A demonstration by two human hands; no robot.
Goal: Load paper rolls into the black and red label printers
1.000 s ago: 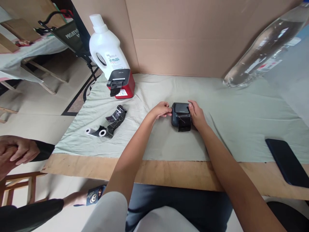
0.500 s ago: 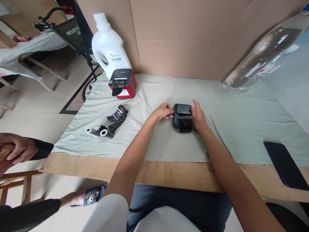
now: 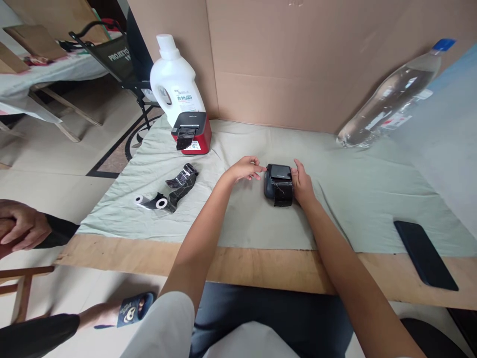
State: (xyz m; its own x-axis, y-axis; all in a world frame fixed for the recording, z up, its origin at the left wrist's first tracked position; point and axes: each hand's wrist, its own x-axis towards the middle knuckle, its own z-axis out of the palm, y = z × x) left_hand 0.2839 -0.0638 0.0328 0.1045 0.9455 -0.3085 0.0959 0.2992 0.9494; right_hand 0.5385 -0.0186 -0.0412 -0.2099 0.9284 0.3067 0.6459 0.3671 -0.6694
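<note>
A small black label printer point(image 3: 280, 179) sits on the cloth in front of me, with a strip of shiny black paper point(image 3: 283, 193) hanging from its front. My right hand point(image 3: 302, 185) grips its right side, the thumb pointing up along the edge. From the other side my left hand point(image 3: 247, 169) reaches in, index finger stretched to the printer's upper left edge and the other fingers loosely apart. To the left on the cloth lie paper rolls point(image 3: 161, 203) with a curled black strip point(image 3: 182, 185).
A red and black printer point(image 3: 203, 134) stands before a white detergent bottle point(image 3: 175, 79). A large clear bottle point(image 3: 391, 99) leans at the right, and a dark phone point(image 3: 425, 254) lies near the front edge. Another person's hands point(image 3: 22, 226) are at the left, off the table.
My left hand has drawn slightly back from the printer, and its index finger is now extended to the edge. My right hand stays on the printer. The view has shifted slightly.
</note>
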